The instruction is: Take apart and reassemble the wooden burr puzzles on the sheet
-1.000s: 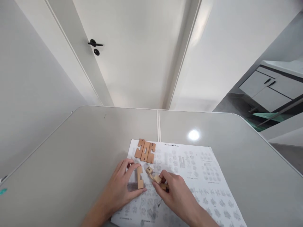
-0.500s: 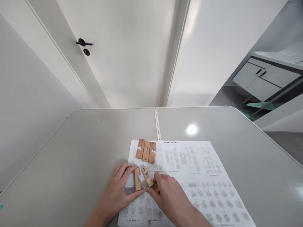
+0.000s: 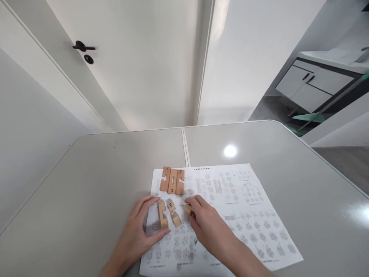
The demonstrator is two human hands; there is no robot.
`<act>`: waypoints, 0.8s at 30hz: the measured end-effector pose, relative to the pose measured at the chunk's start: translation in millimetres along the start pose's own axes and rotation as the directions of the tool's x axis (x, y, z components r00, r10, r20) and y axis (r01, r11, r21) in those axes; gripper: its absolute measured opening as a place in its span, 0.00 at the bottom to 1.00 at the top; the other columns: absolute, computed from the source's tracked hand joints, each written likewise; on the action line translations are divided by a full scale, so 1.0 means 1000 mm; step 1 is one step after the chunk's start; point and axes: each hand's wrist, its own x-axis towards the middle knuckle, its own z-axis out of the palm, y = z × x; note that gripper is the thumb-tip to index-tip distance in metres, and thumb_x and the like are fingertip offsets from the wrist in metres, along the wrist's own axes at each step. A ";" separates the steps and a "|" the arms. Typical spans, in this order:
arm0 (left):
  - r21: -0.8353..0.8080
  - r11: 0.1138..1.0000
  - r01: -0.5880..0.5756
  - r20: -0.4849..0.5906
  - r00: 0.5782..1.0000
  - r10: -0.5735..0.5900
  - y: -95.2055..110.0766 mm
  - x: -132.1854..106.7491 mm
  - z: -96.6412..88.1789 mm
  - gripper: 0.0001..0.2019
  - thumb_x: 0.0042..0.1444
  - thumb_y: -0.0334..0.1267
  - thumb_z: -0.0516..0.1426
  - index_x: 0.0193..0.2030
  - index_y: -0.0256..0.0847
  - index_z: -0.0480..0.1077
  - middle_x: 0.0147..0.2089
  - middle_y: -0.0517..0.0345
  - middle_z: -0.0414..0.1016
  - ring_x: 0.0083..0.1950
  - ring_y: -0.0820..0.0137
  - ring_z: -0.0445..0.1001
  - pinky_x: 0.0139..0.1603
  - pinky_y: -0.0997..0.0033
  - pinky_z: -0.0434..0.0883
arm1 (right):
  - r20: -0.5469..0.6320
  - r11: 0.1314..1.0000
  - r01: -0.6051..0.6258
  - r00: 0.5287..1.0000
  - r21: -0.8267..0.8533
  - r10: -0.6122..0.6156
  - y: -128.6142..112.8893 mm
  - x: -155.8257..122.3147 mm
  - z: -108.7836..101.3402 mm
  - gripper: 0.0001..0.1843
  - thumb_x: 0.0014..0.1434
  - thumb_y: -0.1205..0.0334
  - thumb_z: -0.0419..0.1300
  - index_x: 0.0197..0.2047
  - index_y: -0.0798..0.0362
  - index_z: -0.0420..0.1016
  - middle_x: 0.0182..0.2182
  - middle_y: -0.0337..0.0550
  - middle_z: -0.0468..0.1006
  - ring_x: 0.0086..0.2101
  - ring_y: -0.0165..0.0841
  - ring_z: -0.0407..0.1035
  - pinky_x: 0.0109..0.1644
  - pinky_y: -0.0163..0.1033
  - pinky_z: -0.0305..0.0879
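A grey table [image 3: 86, 184] spans the scene, its rounded far edge drawn up before a white door [image 3: 150, 77], while at far right a cabinet [image 3: 311, 88] shows its doors shut. A printed sheet [image 3: 253, 204] lies at the table's near center, tabletop stretching away from it to left, right and far edges. The person's left hand [image 3: 135, 227], at the sheet's left side, is spread, thumb and fingertip at the near and far ends of the notched left block [image 3: 161, 215]; whether they press on it cannot be told. The right hand [image 3: 211, 223] pinches the right block [image 3: 188, 208], partly hidden by the fingers, above the middle of the sheet. Three flat wooden plates [image 3: 172, 187], marked in dark figures, lie side by side and touching at the sheet's far left corner. Between the hands, the middle block [image 3: 175, 219], numbered 3, rests just beside the left block.
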 end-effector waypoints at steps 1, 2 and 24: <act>-0.001 1.000 0.011 -0.007 1.000 -0.011 0.001 0.000 -0.001 0.32 0.59 0.47 0.68 0.68 0.53 0.65 0.66 0.49 0.69 0.66 0.52 0.74 0.65 0.48 0.76 | -0.021 0.999 0.002 1.000 -0.045 -0.003 0.001 0.002 0.005 0.24 0.64 0.82 0.53 0.59 0.52 0.71 0.51 0.51 0.76 0.40 0.41 0.76 0.39 0.42 0.72; -0.001 1.000 0.019 -0.014 1.000 -0.019 0.002 0.000 -0.001 0.30 0.60 0.47 0.67 0.68 0.52 0.65 0.67 0.49 0.69 0.66 0.52 0.74 0.65 0.48 0.76 | -0.042 0.996 0.005 0.999 -0.087 -0.009 0.001 0.003 0.010 0.26 0.63 0.84 0.53 0.59 0.52 0.70 0.51 0.52 0.75 0.40 0.41 0.76 0.37 0.42 0.72; -0.015 0.999 0.032 -0.101 0.994 -0.033 0.017 0.000 0.002 0.16 0.72 0.45 0.53 0.62 0.44 0.69 0.63 0.47 0.71 0.65 0.57 0.73 0.68 0.48 0.71 | -0.144 0.948 0.140 0.972 -0.285 -0.187 -0.007 -0.017 0.022 0.32 0.55 0.89 0.57 0.58 0.52 0.69 0.52 0.54 0.75 0.51 0.46 0.73 0.38 0.41 0.76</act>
